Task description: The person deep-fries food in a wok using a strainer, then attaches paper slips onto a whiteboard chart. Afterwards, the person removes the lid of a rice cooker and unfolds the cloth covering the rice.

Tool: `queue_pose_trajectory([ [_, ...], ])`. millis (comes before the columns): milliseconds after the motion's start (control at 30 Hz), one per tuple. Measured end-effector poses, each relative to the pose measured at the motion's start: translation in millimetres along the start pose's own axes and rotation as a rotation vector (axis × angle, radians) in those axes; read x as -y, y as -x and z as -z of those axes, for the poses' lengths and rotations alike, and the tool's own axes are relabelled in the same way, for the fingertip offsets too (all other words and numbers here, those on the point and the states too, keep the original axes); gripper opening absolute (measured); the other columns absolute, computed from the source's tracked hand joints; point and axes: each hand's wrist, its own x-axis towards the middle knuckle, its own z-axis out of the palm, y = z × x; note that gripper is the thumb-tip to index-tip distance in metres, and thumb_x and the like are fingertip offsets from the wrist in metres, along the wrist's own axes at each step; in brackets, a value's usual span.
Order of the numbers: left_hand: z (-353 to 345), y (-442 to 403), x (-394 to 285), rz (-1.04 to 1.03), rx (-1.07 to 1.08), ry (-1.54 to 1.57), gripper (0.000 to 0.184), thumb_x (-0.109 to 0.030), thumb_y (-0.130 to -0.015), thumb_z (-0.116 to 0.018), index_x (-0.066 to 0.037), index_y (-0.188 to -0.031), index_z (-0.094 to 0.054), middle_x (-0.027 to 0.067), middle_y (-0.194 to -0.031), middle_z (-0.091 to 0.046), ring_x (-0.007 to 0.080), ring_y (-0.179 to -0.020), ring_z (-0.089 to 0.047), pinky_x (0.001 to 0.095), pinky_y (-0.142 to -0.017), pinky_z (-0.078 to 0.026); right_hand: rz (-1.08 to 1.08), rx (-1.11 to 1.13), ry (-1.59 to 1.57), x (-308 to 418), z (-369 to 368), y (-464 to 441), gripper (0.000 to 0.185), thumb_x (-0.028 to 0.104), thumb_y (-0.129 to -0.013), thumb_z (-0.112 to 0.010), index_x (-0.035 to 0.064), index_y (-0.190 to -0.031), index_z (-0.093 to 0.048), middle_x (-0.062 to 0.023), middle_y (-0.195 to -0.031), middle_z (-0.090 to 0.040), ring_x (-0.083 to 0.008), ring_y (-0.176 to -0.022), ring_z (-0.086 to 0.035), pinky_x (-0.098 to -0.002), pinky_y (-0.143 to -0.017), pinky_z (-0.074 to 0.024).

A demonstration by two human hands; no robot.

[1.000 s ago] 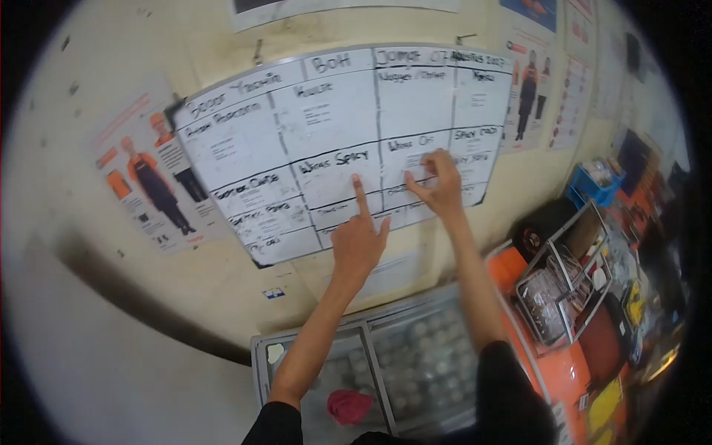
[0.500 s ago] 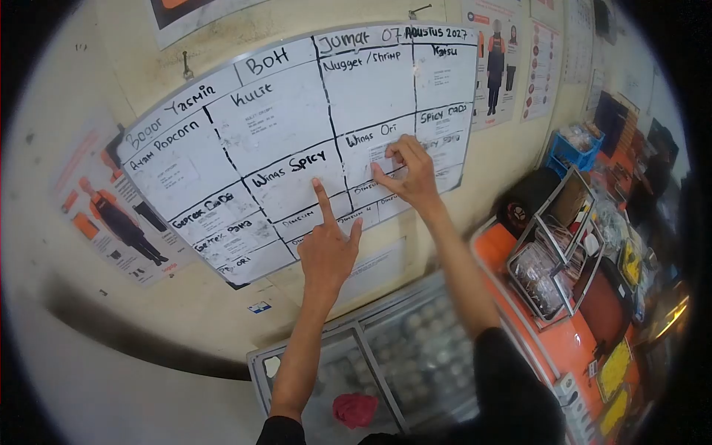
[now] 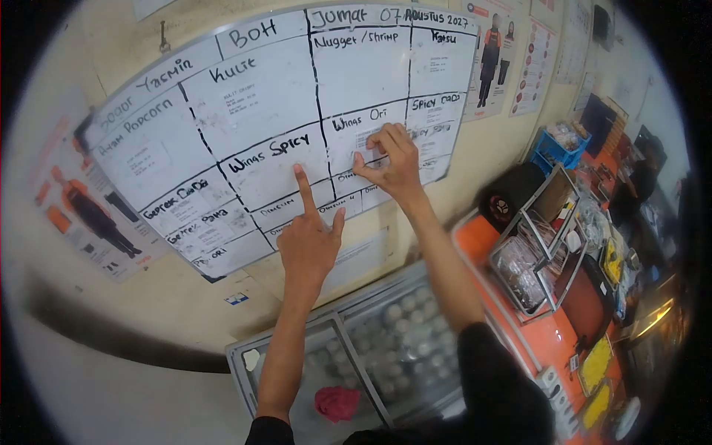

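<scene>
The board (image 3: 360, 70) hangs above a freezer (image 3: 361, 371) bearing a cloth (image 3: 337, 403). The left hand (image 3: 308, 241) points into the board's Wings Spicy box, index and thumb extended, holding nothing. The right hand (image 3: 393, 159), half curled, is at a label (image 3: 364, 141) in the board's Wings Ori box; whether it grips I cannot tell.

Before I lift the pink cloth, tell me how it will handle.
The pink cloth will probably hang floppy, given its soft folds. It looks light, being a small bundle. Its uneven heap seems unlikely to roll.
</scene>
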Motion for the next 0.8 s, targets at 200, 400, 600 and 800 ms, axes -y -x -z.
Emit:
queue_pose_trajectory([
  [200,8,-1,-4,0.039,0.040,-0.034,0.097,-0.051,-0.090,-0.057,-0.009,-0.154,0.004,0.0103,-0.055,-0.060,0.0276,-0.046,-0.058,0.0376,-0.046,-0.046,-0.083,0.016,-0.088,-2,-6,5,0.022,0.005,-0.067,-0.073,0.0048,-0.080,-0.054,-0.0051,-0.073,-0.050,-0.0181,-0.064,-0.049,-0.0295,-0.054,-0.0413],
  [400,8,2,-3,0.036,0.047,-0.044,0.097,-0.051,-0.090,-0.056,-0.010,-0.154,0.004,0.0106,-0.056,-0.061,0.0275,-0.047,-0.059,0.0375,-0.047,-0.047,-0.389,-0.101,-0.169,-4,19,3,0.023,0.002,-0.074,-0.072,0.0009,-0.094,-0.060,-0.0065,-0.083,-0.054,-0.0160,-0.065,-0.052,-0.0283,-0.058,-0.0450],
  [600,2,2,-2,-0.010,0.001,-0.058,0.097,-0.050,-0.091,-0.055,-0.006,-0.153,0.006,0.0088,-0.053,-0.060,0.0256,-0.043,-0.057,0.0358,-0.044,-0.046,-0.260,-0.225,-0.063,7,8,15,0.028,0.001,-0.077,-0.073,-0.0006,-0.103,-0.064,-0.0084,-0.091,-0.057,-0.0157,-0.069,-0.055,-0.0274,-0.061,-0.0475],
  [800,2,1,1,-0.027,-0.008,-0.077,0.098,-0.050,-0.091,-0.055,-0.005,-0.152,0.006,0.0092,-0.052,-0.060,0.0261,-0.043,-0.057,0.0359,-0.043,-0.045,-0.330,-0.248,-0.140,0,1,13,0.017,0.001,-0.083,-0.067,0.0003,-0.099,-0.063,-0.0099,-0.092,-0.056,-0.0186,-0.069,-0.054,-0.0292,-0.061,-0.0459],
])
